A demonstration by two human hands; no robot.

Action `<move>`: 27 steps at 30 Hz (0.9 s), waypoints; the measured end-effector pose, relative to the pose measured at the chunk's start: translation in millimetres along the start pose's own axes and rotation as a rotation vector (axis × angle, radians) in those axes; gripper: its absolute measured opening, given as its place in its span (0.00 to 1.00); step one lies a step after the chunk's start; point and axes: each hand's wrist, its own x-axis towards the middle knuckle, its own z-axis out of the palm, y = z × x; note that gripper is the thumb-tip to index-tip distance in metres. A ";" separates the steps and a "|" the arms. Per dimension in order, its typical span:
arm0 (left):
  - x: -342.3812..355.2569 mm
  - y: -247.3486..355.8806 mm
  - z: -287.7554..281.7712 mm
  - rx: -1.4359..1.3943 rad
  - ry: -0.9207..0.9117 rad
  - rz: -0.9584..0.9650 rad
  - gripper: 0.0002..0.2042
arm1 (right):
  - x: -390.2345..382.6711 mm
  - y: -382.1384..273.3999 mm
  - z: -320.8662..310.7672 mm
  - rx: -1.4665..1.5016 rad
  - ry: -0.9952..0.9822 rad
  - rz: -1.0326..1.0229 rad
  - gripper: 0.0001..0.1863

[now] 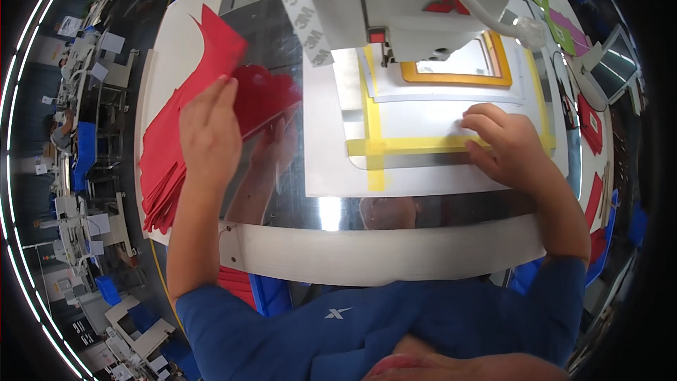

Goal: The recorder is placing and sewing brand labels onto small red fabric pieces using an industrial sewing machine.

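My left hand grips a red fabric piece and lifts it off a stack of red fabric pieces at the left of the shiny metal table. My right hand presses flat on a clear plastic template edged with yellow tape. The template lies under the white head of a sewing machine. An orange frame sits in the template just beyond my right fingers.
More red pieces lie at the right edge beside a small screen. Green and pink parts sit at the back right. Other workstations fill the room at the left.
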 end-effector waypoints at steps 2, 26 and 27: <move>-9.1 46.6 4.5 -0.072 -0.182 0.035 0.22 | 17.1 -14.7 -4.5 -0.034 -0.037 -0.104 0.13; -17.2 106.3 12.4 -0.269 -0.472 0.036 0.33 | 89.6 -76.6 55.1 -0.389 -0.315 -0.305 0.24; -15.6 106.6 12.1 -0.275 -0.467 0.041 0.33 | 87.3 -74.5 54.6 -0.390 -0.306 -0.293 0.24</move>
